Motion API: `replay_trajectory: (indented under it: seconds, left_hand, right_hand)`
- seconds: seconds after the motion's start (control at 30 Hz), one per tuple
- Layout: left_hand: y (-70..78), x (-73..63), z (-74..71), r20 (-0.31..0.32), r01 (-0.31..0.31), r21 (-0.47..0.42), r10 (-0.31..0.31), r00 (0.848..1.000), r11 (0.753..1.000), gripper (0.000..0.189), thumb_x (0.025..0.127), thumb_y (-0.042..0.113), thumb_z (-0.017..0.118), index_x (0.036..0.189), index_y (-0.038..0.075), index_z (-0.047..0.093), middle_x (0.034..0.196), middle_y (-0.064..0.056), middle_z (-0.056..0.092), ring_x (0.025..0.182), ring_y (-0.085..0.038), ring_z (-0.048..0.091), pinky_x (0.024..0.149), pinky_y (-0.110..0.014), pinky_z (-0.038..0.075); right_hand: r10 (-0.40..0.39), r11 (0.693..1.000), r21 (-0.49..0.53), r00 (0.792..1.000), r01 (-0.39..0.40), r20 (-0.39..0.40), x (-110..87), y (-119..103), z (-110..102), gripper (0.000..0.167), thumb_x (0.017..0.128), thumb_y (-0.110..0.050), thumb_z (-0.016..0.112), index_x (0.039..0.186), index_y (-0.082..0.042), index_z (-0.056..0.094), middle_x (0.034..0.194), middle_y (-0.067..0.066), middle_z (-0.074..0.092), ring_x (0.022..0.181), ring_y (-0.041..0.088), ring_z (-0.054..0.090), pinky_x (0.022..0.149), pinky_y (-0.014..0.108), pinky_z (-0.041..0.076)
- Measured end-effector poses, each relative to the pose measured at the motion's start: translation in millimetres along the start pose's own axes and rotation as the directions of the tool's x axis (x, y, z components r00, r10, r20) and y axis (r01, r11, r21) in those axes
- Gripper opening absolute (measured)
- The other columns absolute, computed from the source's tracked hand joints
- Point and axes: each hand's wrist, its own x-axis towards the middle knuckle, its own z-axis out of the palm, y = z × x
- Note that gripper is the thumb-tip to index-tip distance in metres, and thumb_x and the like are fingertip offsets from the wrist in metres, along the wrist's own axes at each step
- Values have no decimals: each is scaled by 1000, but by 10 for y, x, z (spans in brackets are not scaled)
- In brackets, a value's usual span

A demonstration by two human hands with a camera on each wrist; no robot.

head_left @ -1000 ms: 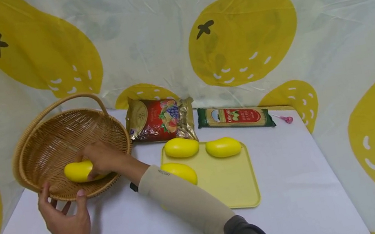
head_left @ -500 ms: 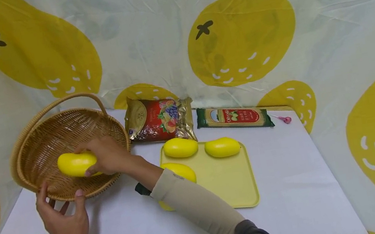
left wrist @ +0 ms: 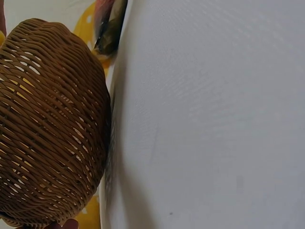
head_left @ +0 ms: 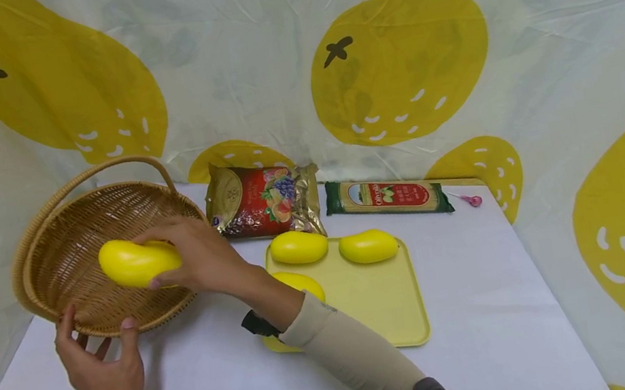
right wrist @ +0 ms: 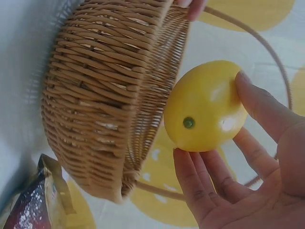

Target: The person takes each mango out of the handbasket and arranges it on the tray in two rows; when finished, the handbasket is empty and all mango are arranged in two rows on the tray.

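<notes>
A yellow mango point(head_left: 134, 261) with a green stem spot is in my right hand point(head_left: 201, 255), thumb on one side and fingers on the other. In the right wrist view the mango point(right wrist: 202, 107) is just outside the mouth of the wicker basket point(right wrist: 95, 95), apart from its rim. My left hand point(head_left: 107, 378) holds the near rim of the basket point(head_left: 104, 212), which is tipped toward me. The left wrist view shows mainly the woven outside of the basket point(left wrist: 52, 119). No other fruit shows inside, though my right hand hides part of it.
A pale yellow tray point(head_left: 378, 308) with three mangoes point(head_left: 299, 247) lies right of the basket, partly behind my forearm. Behind it are a red and gold fruit-print bag point(head_left: 260, 200), a long green-ended packet point(head_left: 387, 196) and a pink lollipop point(head_left: 473, 200).
My right hand has lifted the mango from low in the basket up toward its mouth, drawing back toward me. The left hand keeps its hold on the rim.
</notes>
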Motion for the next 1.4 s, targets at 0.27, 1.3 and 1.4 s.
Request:
replay_trajectory:
  seconds: [0.27, 1.3, 1.4]
  left_hand:
    - [-3, 24, -17, 2, 14, 4, -14, 1000, 1000, 81, 94, 19, 76, 162, 37, 35, 166, 11, 38, 149, -34, 47, 111, -23, 51]
    - [48, 262, -127, 85, 125, 88, -132, 988, 988, 75, 103, 29, 66, 165, 40, 27, 171, 10, 33, 155, -35, 42, 116, -27, 50]
    - [40, 259, -133, 80, 119, 78, -125, 989, 990, 74, 102, 29, 67, 165, 40, 29, 170, 9, 34, 154, -35, 44, 113, -22, 50]
  right_hand:
    - [-10, 992, 124, 996, 21, -85, -279, 138, -151, 65, 85, -36, 90, 145, -31, 66, 140, -10, 69, 120, 8, 59, 95, 20, 44]
    - [293, 906, 364, 941, -216, -169, -1461, 1041, -584, 61, 84, -21, 91, 141, -31, 69, 136, -7, 67, 123, 18, 63, 104, 46, 60]
    - [314, 904, 355, 933, -238, -174, -1590, 1149, -611, 61, 85, -21, 90, 141, -28, 69, 136, -3, 67, 124, 20, 64, 105, 49, 59]
